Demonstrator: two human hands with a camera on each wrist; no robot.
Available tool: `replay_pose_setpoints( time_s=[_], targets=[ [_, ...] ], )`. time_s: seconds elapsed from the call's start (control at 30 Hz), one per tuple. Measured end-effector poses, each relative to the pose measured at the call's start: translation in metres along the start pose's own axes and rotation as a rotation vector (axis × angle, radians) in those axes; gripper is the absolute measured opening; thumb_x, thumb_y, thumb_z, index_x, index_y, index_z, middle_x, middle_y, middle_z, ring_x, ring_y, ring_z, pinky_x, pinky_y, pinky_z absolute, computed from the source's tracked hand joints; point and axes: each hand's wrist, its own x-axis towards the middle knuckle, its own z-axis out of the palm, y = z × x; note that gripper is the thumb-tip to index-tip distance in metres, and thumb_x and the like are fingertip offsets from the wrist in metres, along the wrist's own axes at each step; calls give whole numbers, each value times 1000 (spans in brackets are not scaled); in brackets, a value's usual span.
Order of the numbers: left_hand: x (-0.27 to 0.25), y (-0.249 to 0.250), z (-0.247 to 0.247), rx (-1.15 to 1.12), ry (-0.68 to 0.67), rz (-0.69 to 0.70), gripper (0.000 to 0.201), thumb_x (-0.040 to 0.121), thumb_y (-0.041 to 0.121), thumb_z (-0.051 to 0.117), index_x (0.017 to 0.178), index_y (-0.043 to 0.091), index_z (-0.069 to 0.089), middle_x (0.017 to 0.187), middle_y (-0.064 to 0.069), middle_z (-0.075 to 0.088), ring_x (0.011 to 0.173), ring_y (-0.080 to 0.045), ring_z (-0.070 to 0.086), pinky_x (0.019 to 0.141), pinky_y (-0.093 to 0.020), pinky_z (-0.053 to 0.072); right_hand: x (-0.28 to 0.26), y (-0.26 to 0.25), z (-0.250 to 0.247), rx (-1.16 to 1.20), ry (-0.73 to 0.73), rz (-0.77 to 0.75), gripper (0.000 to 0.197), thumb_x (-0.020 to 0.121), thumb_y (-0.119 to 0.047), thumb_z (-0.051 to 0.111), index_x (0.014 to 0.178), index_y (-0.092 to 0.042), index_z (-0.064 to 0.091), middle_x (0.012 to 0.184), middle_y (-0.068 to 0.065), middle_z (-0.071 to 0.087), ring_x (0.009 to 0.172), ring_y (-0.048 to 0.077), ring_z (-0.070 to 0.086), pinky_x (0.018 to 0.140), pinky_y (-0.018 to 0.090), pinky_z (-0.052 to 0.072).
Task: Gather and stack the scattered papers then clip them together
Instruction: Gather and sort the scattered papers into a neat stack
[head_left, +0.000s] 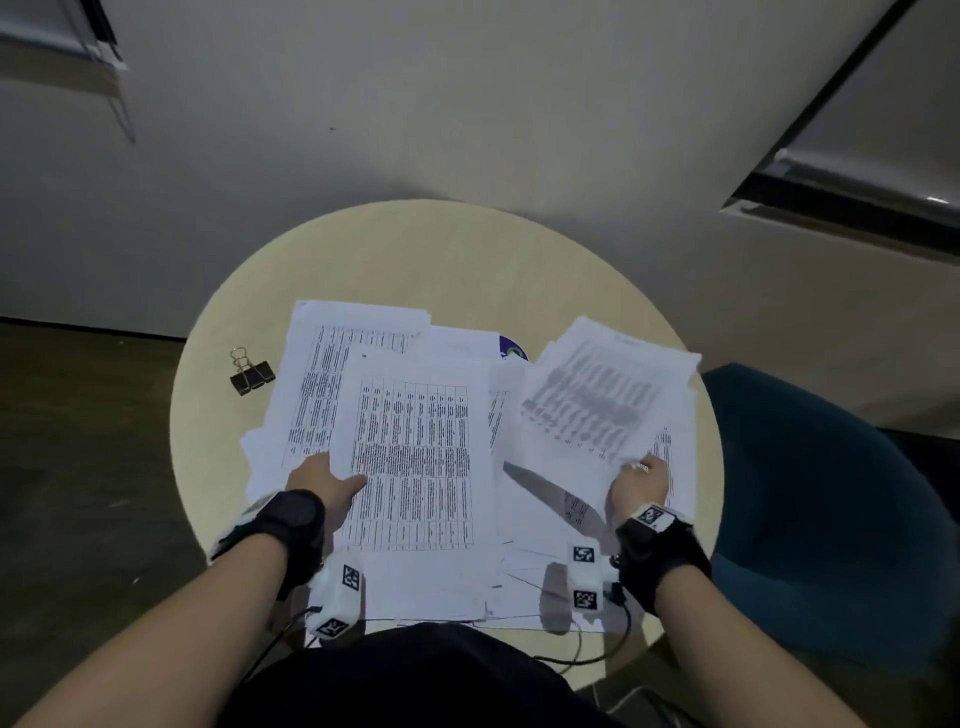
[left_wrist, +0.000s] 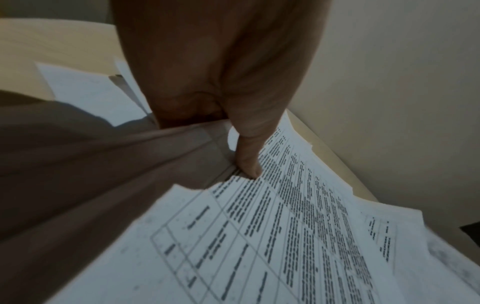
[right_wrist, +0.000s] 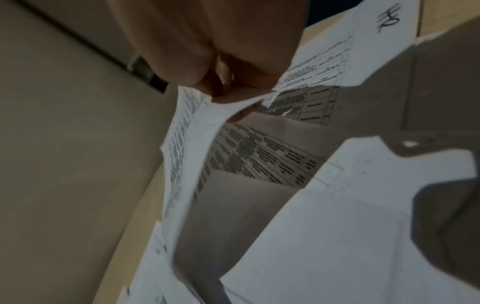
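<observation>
Several printed sheets lie spread over the round table (head_left: 519, 249). My left hand (head_left: 324, 480) pinches the left edge of the middle sheet (head_left: 415, 457), thumb on top and fingers hidden beneath; the left wrist view shows the thumb (left_wrist: 249, 162) pressing on the printed table. My right hand (head_left: 641, 480) grips the near edge of a lifted sheet (head_left: 597, 395) at the right, which hangs above the other papers and casts a shadow. In the right wrist view the fingers (right_wrist: 228, 82) curl round that sheet's edge (right_wrist: 187, 148). A black binder clip (head_left: 251, 373) lies at the table's left.
A dark teal chair (head_left: 831, 493) stands close on the right. A blue round sticker (head_left: 513, 348) peeks out from under the papers. Cables (head_left: 597, 654) hang at the table's near edge. A pale wall rises behind the table.
</observation>
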Motion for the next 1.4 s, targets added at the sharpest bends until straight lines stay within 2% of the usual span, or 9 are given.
replay_pose_setpoints(
  time_s=[0.17,0.3,0.5,0.67,0.87,1.03,1.13,1.23,1.4],
  targets=[
    [-5,0,1,56,-27,26,25,94,16,54,114,1,52,112,-18,59,92,-27,52,75,-26,35,-7,-8,-12,58,39,47,41,94,1,41,73,-32,27,71,-7,30,56,4,35,40,1,37],
    [-6,-2,1,23,-39,51,26,95,18,52,115,1,56,111,-19,63,92,-30,56,77,-28,39,9,-22,-24,119,90,24,19,95,-1,42,105,-18,42,73,1,39,57,11,38,52,16,40],
    [-15,-4,-2,-107,-53,32,21,96,25,52,97,5,56,82,-12,62,77,-30,58,71,-32,45,-14,-29,-10,132,-13,-83,17,94,2,44,90,-11,54,82,11,55,64,27,54,50,18,43],
    [-10,-5,-3,-214,-51,-75,75,93,60,33,141,3,39,139,-20,51,126,-39,51,106,-47,40,-50,-3,18,-228,-298,-215,28,99,-2,37,125,-9,43,105,15,56,64,21,47,48,17,39],
    [-17,30,-2,-303,-111,-116,90,89,70,30,153,8,16,156,-12,27,139,-30,35,110,-35,31,-73,34,43,-790,-624,-440,11,95,-13,51,104,-13,45,79,-2,48,70,18,49,56,21,35],
    [-14,30,0,-150,-57,46,28,92,20,57,114,10,41,80,1,53,72,-22,55,62,-25,43,-70,24,51,-791,-695,-384,49,90,-25,61,134,-11,44,120,6,55,97,16,55,78,21,41],
    [-24,39,3,-334,-117,165,40,93,2,54,124,21,37,94,5,56,90,-22,55,73,-27,44,-71,11,45,-690,-748,-187,74,92,-34,59,150,-9,20,149,13,36,125,25,49,81,24,39],
    [-32,51,7,-429,-204,255,47,94,-3,51,135,18,38,124,-5,59,84,-16,56,75,-28,52,-68,5,49,-338,-800,78,84,93,-24,61,152,-5,5,151,20,30,108,24,56,64,13,47],
    [-39,58,-3,-554,-324,248,43,95,-6,48,137,0,41,125,-34,55,81,-15,61,104,-40,40,-47,1,58,-236,-704,159,99,71,-39,83,146,-5,27,132,12,55,119,29,56,92,36,43]
  ],
)
